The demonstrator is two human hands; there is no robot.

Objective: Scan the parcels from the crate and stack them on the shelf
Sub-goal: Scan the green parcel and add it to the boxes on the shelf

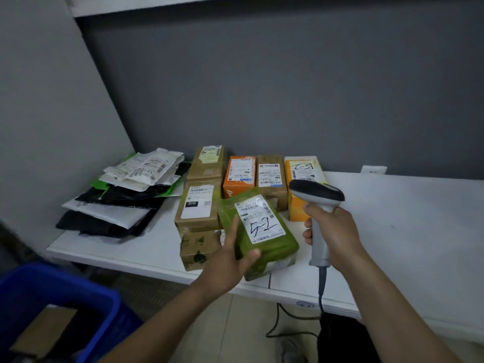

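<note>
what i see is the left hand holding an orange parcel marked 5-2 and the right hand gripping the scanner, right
Not quite: the head view shows the parcel marked 5-2 in the left hand is green, not orange. The right hand does grip the scanner.

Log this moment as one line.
phase: scan | left hand: holds green parcel, label up | right hand: grips scanner beside parcel | shelf: boxes, mailers laid out | blue crate: lower left

Parcel and tool finishes.
Glossy green film wraps the parcel (264, 239); matt grey plastic scanner (318, 205); brown cardboard boxes (199, 205); smooth white counter (406, 231).
</note>
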